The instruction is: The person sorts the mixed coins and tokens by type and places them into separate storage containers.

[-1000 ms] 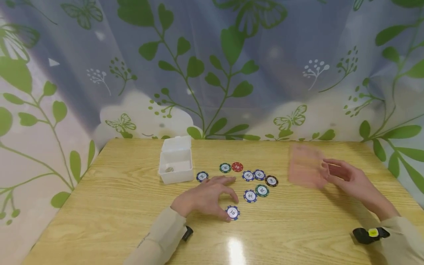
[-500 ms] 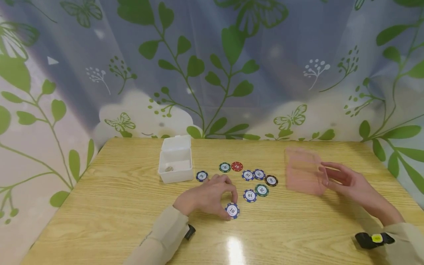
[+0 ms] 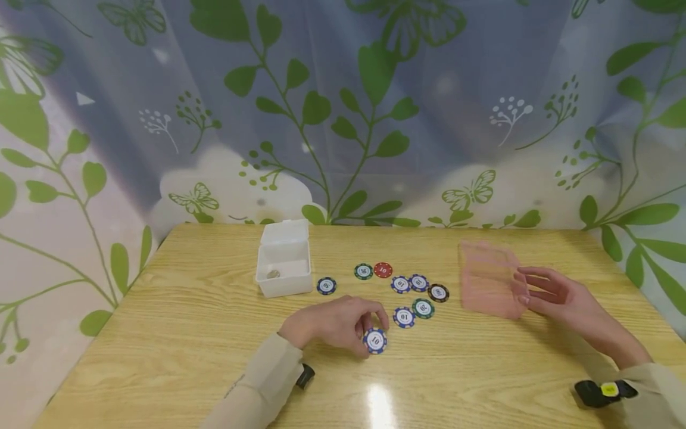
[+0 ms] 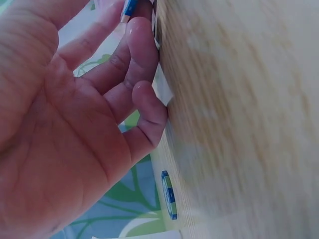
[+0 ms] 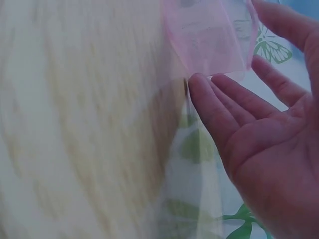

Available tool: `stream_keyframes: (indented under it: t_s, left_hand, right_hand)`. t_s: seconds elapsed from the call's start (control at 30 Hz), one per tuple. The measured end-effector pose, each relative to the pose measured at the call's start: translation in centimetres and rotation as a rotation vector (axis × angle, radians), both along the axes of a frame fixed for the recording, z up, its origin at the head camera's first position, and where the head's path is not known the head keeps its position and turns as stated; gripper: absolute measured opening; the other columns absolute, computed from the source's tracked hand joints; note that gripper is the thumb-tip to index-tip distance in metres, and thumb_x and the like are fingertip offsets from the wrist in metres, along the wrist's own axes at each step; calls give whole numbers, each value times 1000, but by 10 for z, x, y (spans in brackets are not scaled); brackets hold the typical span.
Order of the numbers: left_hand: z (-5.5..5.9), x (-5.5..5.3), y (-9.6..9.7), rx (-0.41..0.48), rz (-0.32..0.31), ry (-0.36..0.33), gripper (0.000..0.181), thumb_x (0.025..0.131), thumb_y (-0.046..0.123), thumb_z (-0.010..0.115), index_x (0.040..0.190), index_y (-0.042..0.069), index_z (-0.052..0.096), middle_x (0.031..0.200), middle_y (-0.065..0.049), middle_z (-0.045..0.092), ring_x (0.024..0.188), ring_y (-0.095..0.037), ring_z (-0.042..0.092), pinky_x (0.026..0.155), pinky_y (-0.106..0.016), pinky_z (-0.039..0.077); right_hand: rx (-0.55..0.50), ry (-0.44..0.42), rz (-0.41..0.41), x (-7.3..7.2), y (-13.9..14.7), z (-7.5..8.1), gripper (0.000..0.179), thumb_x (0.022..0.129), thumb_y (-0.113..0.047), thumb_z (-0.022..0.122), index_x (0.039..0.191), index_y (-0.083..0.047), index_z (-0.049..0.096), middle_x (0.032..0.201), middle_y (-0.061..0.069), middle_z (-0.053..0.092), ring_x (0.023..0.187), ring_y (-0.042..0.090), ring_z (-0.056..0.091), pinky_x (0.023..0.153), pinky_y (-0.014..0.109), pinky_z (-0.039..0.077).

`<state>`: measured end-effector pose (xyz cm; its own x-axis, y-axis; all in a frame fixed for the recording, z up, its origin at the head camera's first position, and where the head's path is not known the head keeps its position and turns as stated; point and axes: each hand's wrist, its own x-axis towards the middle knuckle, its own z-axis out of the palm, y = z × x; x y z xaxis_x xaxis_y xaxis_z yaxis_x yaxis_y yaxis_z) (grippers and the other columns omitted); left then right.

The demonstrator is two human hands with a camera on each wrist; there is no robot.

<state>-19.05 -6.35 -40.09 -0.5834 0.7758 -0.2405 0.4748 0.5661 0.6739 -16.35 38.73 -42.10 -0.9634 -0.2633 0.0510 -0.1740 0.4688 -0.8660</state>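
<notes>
My left hand (image 3: 340,325) pinches a blue-and-white poker chip (image 3: 375,341) marked 10 between thumb and fingers, low over the table. In the left wrist view the chip (image 4: 128,9) shows edge-on at the top. On the right, my right hand (image 3: 570,304) holds the near right side of a see-through pink plastic box (image 3: 490,280) with thumb and fingertips. The right wrist view shows the pink box (image 5: 209,45) beside the fingers. Blue chips (image 3: 404,317), green chips (image 3: 423,308), a red chip (image 3: 383,270) and a black chip (image 3: 438,292) lie flat between the hands.
A white box (image 3: 284,280) with its lid raised stands at the back left, with a small round thing inside. One blue chip (image 3: 326,286) lies beside it. A leaf-patterned curtain (image 3: 343,119) hangs behind the wooden table (image 3: 455,375).
My left fingers have closed in on the blue chip, and it has shifted slightly. My right hand has moved the pink box a little left and nearer; it now stands still.
</notes>
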Motion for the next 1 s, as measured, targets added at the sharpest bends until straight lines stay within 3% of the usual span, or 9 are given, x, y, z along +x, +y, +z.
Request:
stream_keyframes:
  t_s: [0.17,0.57,0.8,1.0]
  left_hand:
    - [3,0,-1,-20,3,-8,44,78,11,85,116,25,68,92,9,62,77,-1,57,73,-19,50]
    - [-2,0,-4,4,19,-11,40,77,13,85,111,27,68,89,10,63,76,-1,57,71,-19,50]
    - [-3,-1,-4,55,39,-29,40,78,16,84,112,24,66,87,8,63,73,-2,57,68,-20,50]
    - [-3,-3,-3,100,51,13,37,81,19,85,112,24,65,84,5,65,69,-2,57,65,-19,48]
  right_hand:
    - [-46,12,26,0,1,-3,52,103,-2,57,152,-5,41,136,-30,55,118,-14,58,87,13,53]
    - [-198,-27,103,0,3,-10,55,103,5,52,155,-6,37,142,-22,58,123,-8,60,91,13,52]
    - [-188,-26,107,1,3,-9,58,103,5,52,157,-5,34,143,-23,57,123,-8,60,91,13,52]
    - [-145,-44,99,-3,2,-6,58,104,2,52,158,-8,34,141,-25,57,121,-10,59,90,13,52]
